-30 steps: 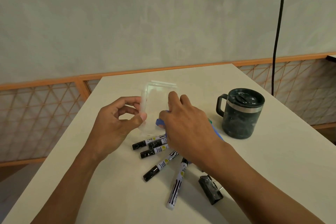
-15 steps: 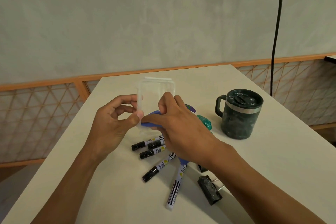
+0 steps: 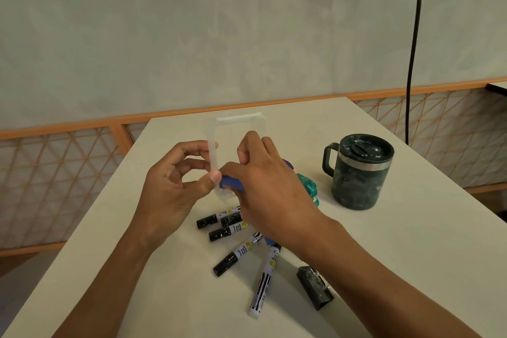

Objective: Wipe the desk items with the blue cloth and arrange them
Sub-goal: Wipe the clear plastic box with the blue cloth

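Left hand (image 3: 170, 189) pinches the clear plastic container (image 3: 236, 132) by its left edge, long axis upright; right hand (image 3: 270, 195) clutches blue cloth (image 3: 231, 183) against it.

Dim, soft even light; sharp focus; wide-angle edge bending.

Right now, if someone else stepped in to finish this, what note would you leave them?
Left hand pinches the clear rectangular plastic container by its edge, upright above the white table.
Right hand holds the blue cloth against it, mid-wipe.
Five black-capped white markers lie scattered below; dark green lidded mug stands right; small black clip near the right forearm.
All look speckled: wipe them, then arrange everything.
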